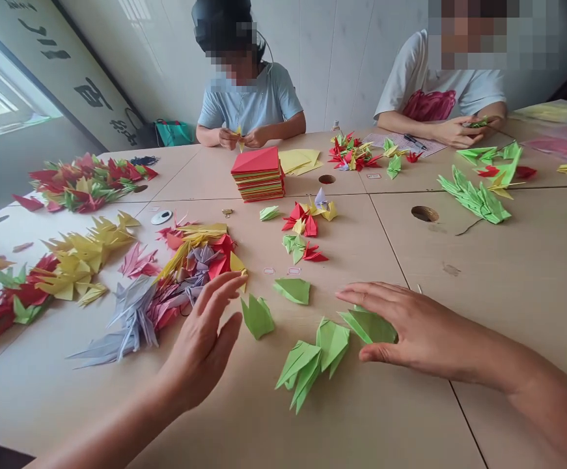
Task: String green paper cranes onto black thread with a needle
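Note:
My left hand [209, 335] hovers open over the table, fingers stretched forward and holding nothing. Just right of its fingertips stands a green folded paper piece [258, 317], and a flatter green piece [293, 290] lies a little farther off. My right hand [400, 326] is open too, its thumb apart from the fingers. Behind and beside it rests another green folded paper [370, 324], partly covered by the hand; whether they touch I cannot tell. Between my hands, nearer to me, sits a small cluster of green folded papers [312, 358].
Left of my left hand are purple folded papers [134, 319] and a pile of yellow ones [85, 257]. A stack of square paper [258, 176] stands farther back. Two people sit opposite, one folding yellow paper [239, 138]. The table [522, 273] has round holes.

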